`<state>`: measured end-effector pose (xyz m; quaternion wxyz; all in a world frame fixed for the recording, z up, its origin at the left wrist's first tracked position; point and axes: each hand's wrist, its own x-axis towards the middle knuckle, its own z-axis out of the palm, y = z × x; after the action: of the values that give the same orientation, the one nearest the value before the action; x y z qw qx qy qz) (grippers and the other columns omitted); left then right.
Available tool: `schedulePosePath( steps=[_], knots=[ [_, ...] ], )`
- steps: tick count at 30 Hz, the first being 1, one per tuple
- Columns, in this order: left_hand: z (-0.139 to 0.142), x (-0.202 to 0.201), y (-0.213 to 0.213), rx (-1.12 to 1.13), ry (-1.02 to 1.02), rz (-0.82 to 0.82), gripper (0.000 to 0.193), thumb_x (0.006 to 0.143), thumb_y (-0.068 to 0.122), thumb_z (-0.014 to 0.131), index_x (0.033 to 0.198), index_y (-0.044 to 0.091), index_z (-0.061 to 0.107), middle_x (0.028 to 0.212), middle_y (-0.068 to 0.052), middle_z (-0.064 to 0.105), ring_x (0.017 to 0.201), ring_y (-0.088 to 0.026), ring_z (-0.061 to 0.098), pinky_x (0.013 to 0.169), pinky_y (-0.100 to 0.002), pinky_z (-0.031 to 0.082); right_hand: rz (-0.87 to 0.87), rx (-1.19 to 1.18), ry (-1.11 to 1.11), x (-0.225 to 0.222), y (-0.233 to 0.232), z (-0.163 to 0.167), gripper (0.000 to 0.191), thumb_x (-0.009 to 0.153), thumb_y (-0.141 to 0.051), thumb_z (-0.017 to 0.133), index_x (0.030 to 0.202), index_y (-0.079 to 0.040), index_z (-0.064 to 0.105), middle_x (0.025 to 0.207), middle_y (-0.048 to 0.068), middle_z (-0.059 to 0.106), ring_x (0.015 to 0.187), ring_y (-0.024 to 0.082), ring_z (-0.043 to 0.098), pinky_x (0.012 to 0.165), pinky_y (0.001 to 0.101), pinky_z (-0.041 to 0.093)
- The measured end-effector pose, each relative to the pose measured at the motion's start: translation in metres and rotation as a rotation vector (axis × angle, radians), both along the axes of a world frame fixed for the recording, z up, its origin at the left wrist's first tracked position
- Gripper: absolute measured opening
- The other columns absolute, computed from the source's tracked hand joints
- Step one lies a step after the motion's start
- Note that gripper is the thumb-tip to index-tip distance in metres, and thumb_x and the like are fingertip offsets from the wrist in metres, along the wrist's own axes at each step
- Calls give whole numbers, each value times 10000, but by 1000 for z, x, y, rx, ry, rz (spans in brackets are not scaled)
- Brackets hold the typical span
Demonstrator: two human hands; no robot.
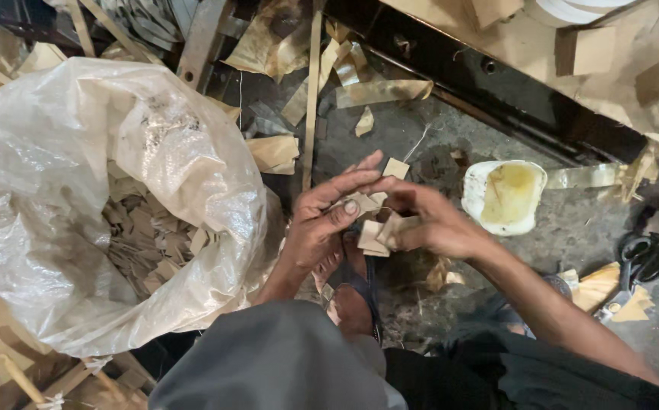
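A: Entry, head view. Where are the hands?

B: Centre of the view. The left hand (322, 220) and right hand (428, 220) meet over the floor (572, 228), fingertips touching.

A: State of each grip?

B: Left grip: fingers curled around small tan cardboard pieces (366, 203), thumb pressing on top. Right grip: clenched on a few of the same pieces, which stick out at its 9 o'clock side. One square piece (396, 168) stands up at 12 o'clock from the fingertips.

A: So the pieces sit between both hands?

B: Yes, held by both, above a sandalled foot (352, 304).

A: Surroundings?

B: A large clear plastic bag (56, 152) at 9 o'clock, open, with a heap of cardboard offcuts (154, 243) inside. A white dish (504, 196) holding yellowish liquid at 3 o'clock, just beside the right hand. Black-handled scissors (637, 266) lie at 4 o'clock, well apart. Cardboard strips (379, 93) litter the floor at 12 o'clock.
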<state>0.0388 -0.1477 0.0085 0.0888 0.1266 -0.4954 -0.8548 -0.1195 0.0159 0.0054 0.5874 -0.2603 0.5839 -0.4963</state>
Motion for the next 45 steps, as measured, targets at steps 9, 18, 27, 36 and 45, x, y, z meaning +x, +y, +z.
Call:
schedulePosePath(
  steps=[9,18,27,36,45],
  knots=[
    [-22,-9,-28,-232,-405,396,389,1090,128,461,1457,13,516,1431,-152,628,1326,-260,609,1093,-404,505,-243,161,1061,-68,48,0,410,817,-16,726,1225,-50,717,1127,186,761,939,267,756,859,385,608],
    [-37,2,-6,-18,-461,339,345,1051,140,597,1362,-9,588,1233,-168,654,998,-228,710,761,-335,561,-324,195,227,-47,49,36,739,745,54,762,1434,-54,518,1061,128,741,985,231,727,857,392,551],
    [0,-11,56,-156,-183,27,294,1038,128,676,1302,-1,684,1184,-55,654,927,-105,676,707,-228,562,-522,79,31,15,53,-2,337,802,137,770,1094,22,647,1002,69,726,911,126,690,781,270,595],
    [10,-13,62,-345,-283,155,299,976,32,709,1275,21,698,1068,-50,695,889,-83,685,757,-228,578,-598,-50,180,24,56,3,377,856,168,700,1207,31,687,1126,82,648,1018,133,660,897,261,595],
    [19,-15,53,-615,-187,116,426,895,33,796,1308,57,694,1005,-62,712,894,-98,665,810,-255,550,-456,-114,859,27,53,10,330,848,95,803,1135,-40,711,1102,122,701,987,179,711,791,262,622]
  ],
)
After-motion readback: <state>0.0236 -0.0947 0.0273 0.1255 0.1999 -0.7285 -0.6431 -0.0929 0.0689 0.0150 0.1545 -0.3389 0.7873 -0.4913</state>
